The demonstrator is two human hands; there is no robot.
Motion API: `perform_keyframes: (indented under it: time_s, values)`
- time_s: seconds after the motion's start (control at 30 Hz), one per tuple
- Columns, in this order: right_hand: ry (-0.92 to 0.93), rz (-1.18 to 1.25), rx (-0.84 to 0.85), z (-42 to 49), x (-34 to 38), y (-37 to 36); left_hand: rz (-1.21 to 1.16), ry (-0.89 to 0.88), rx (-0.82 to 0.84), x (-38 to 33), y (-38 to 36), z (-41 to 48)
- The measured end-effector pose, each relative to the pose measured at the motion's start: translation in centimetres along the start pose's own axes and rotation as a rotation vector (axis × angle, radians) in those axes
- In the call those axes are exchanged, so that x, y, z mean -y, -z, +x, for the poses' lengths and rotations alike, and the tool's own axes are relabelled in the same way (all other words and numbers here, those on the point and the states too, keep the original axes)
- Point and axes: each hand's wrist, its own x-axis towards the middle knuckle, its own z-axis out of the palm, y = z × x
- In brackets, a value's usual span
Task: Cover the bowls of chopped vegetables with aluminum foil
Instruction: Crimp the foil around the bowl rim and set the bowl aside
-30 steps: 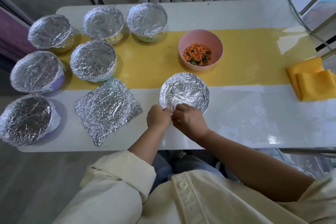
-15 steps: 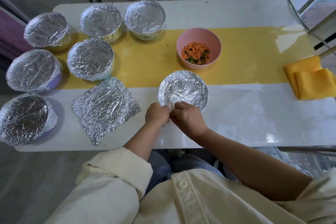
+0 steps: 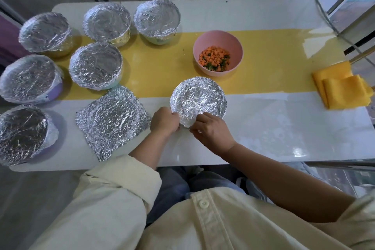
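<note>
A white table [image 3: 284, 128] fills the view, with a yellow strip [image 3: 158, 71] running across it from nine to three o'clock. Six foil-covered bowls [image 3: 95, 65] crowd the table's left part, from about eight round to eleven o'clock, and each one's foil is pressed down over its rim. Just beside the nearest of them, at the table's seven o'clock, a flat foil sheet [image 3: 112, 119] lies crinkled with a round imprint in its middle. At three o'clock of that sheet, near the table's middle, sits a round foil piece [image 3: 199, 97] moulded into a shallow dish with a raised edge. The uncovered pink bowl [image 3: 219, 40] stands apart at its twelve o'clock, on the yellow strip. A folded yellow cloth [image 3: 343, 91] lies at the table's three o'clock edge. The left hand [image 3: 164, 121] grasps the round foil piece at its seven o'clock edge with curled fingers. The right hand [image 3: 213, 130] pinches it at six o'clock. Chopped vegetables [image 3: 215, 59], orange and green, lie in the pink bowl.
</note>
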Motion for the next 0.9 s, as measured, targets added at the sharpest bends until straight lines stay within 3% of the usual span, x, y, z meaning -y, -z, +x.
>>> perform_keyframes:
  time_s: [0.13,0.3,0.63,0.9]
  values:
    - [0.052,-0.029,0.008,0.5,0.0,-0.4,0.004,0.031,-0.065,-0.8,-0.5,-2.4]
    - [0.058,-0.031,0.019,0.5,-0.1,-0.7,-0.128,0.125,0.048,-0.9,-1.5,-3.3]
    - [0.054,-0.035,-0.001,0.6,0.0,-0.5,-0.283,0.172,0.055,-1.1,-1.5,-3.9]
    - [0.001,-0.010,0.008,0.9,0.2,-0.7,-0.227,0.143,-0.059,-0.9,-1.3,-3.9]
